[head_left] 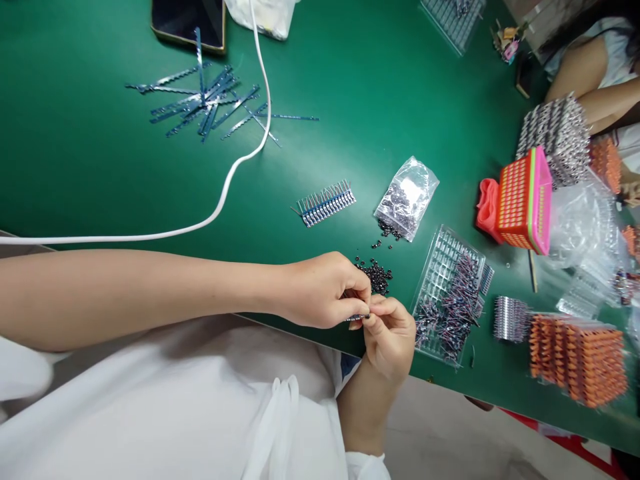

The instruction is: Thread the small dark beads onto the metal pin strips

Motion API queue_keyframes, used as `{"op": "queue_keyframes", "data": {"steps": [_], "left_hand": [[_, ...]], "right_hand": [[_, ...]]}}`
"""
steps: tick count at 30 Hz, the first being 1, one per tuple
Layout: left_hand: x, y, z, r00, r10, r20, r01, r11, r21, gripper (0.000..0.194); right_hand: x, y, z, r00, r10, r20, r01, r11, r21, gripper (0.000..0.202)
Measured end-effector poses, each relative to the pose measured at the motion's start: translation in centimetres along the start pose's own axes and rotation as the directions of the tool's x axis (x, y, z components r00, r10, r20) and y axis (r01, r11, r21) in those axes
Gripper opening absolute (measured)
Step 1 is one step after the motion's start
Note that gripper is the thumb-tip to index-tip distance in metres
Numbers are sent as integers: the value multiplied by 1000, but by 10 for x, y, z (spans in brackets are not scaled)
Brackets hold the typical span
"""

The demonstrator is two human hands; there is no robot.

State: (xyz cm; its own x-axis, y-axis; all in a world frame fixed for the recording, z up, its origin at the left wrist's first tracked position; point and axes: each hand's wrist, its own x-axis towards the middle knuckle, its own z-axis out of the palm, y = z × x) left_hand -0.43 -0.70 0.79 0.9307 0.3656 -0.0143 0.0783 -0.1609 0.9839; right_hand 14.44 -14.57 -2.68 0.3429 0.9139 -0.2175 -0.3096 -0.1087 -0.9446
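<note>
My left hand (325, 290) reaches in from the left with its fingers pinched, meeting the fingertips of my right hand (391, 337). Between them is a small dark piece (367, 315), and part of a strip with small repeated parts shows under the left fingers; the fingers hide most of it. Just behind the hands lies a pile of small dark beads (379, 277). Farther back are a comb-like row of wired components (329, 205) and a clear bag of dark beads (406, 197), with loose beads at its mouth.
Right of my hands is a clear tray (429, 283) with many wired parts. Beyond stand an orange basket (515, 200), orange stacks (577, 357) and a grey stack (555, 137). Blue strips (205, 100), a white cable (227, 183) and a phone (190, 20) lie back left. Another person's arm (613, 103) shows.
</note>
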Motion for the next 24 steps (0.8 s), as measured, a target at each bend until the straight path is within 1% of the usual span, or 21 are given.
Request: {"op": "queue_keyframes", "data": {"steps": [4,8,11,15,19,24], "left_hand": [[0,1,1,1000,-12,3,12,999,-36,20],[0,3,0,999,-43,25,45,996,-80,21],[1,4,0,997,-69,24,71,994,-81,21],[3,6,-2,993,-122,-10,121,991,-55,20],[4,7,-4,985,-157,-73,153,987,-58,21],[2,5,-3,978,-178,-106,177,984,-16,27]], "right_hand": [[1,-1,1,1000,10,-9,-10,1000,-11,14],[1,-3,2,999,17,-47,-19,999,-29,19],[1,-3,2,997,15,-76,-20,998,-54,22],[3,-3,4,994,-10,-107,1,997,-83,22],[5,-1,6,987,-83,-135,71,993,-96,16],[3,0,6,979,-124,-162,86,971,-222,16]]}}
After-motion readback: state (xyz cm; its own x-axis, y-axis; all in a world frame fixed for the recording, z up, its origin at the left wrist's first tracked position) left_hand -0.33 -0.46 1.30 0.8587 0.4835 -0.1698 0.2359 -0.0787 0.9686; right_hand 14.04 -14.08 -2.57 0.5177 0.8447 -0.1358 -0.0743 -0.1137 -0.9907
